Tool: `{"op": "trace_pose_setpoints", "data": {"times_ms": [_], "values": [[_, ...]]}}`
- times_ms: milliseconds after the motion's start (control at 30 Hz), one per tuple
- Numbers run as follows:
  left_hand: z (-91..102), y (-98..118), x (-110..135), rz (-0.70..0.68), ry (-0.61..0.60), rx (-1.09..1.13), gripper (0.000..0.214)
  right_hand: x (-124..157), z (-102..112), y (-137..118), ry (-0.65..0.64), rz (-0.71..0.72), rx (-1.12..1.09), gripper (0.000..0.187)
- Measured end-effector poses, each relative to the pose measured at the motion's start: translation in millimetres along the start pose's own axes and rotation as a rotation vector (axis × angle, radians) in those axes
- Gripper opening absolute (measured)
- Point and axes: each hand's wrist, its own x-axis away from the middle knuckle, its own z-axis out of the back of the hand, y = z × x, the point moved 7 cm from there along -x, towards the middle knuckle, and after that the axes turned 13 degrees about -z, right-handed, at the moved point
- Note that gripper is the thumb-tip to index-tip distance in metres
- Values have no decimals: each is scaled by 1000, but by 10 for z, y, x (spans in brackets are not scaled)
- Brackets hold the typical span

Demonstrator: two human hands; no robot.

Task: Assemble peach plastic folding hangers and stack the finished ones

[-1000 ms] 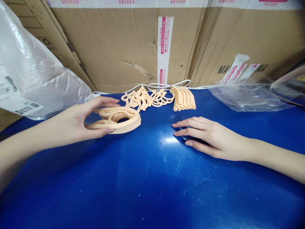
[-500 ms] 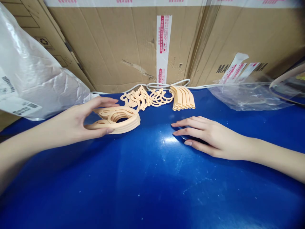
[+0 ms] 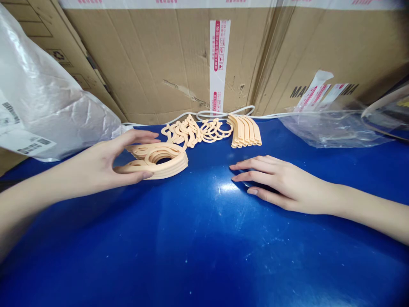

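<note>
My left hand point(image 3: 102, 164) curls round the left end of a stack of beige plastic curved pieces point(image 3: 169, 166), looped with a round opening. Its thumb lies along the near side and its fingers reach over the far side; the palm hides part of the stack. On the blue table my right hand point(image 3: 277, 183) rests with fingers stretched out and slightly apart, holding nothing. Behind the stack lie a loose pile of small wavy beige pieces point(image 3: 188, 130) and several beige ring-like pieces point(image 3: 214, 131). Beside them is a row of bent beige tube-like pieces point(image 3: 246, 131).
Large cardboard boxes point(image 3: 153, 59) stand along the back of the blue table point(image 3: 191, 238). A white cable point(image 3: 271, 116) runs at their foot. At left bulges a silvery-white plastic package point(image 3: 60, 94); a clear plastic bag point(image 3: 338, 132) lies at right.
</note>
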Motion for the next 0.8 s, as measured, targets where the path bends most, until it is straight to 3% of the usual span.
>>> {"op": "trace_pose_setpoints", "data": {"times_ms": [267,800], "values": [[-24,-32,4,57,-33,16,68,-4,0,-3,4,4,2,32],[-13,-14,1,38,-20,17,67,-2,0,-2,6,1,2,33]]}}
